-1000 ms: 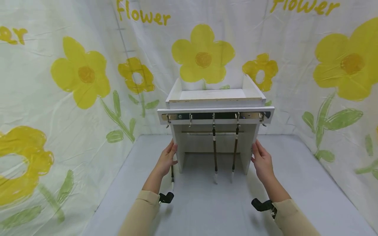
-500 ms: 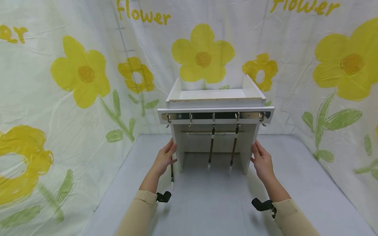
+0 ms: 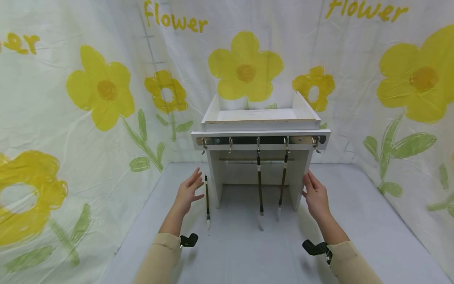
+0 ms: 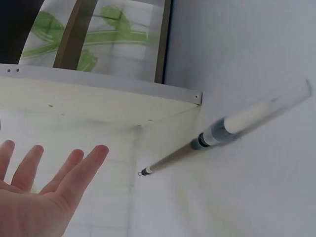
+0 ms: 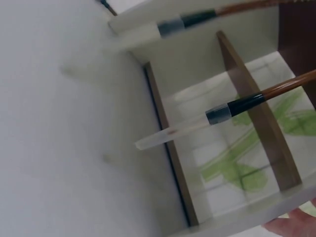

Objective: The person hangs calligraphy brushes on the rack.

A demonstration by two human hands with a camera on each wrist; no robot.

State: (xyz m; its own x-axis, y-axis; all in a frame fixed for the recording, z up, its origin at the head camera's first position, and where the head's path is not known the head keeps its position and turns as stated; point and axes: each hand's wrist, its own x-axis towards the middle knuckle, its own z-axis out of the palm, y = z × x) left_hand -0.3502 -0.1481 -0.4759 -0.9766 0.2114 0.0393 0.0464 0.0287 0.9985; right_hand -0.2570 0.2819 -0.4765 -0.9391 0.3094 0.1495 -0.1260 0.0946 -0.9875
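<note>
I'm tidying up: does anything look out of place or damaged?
Yes: one brush lies on the table left of the rack, while two other brushes hang from its hooks. The rack's upper front edge also looks worn.

head: rack (image 3: 262, 126) and table (image 3: 248, 252) are viewed forward and down, from well back | left wrist: left brush (image 4: 214, 131) and rack's left panel (image 4: 101, 101) are faced closely | right wrist: hanging brushes (image 5: 218, 114) are seen close, crossbar (image 5: 271, 143) beyond | by both wrist views, rack's crossbar is shared

White rack (image 3: 262, 126) and loose brush (image 3: 207, 199) on pale table (image 3: 244, 252).
</note>
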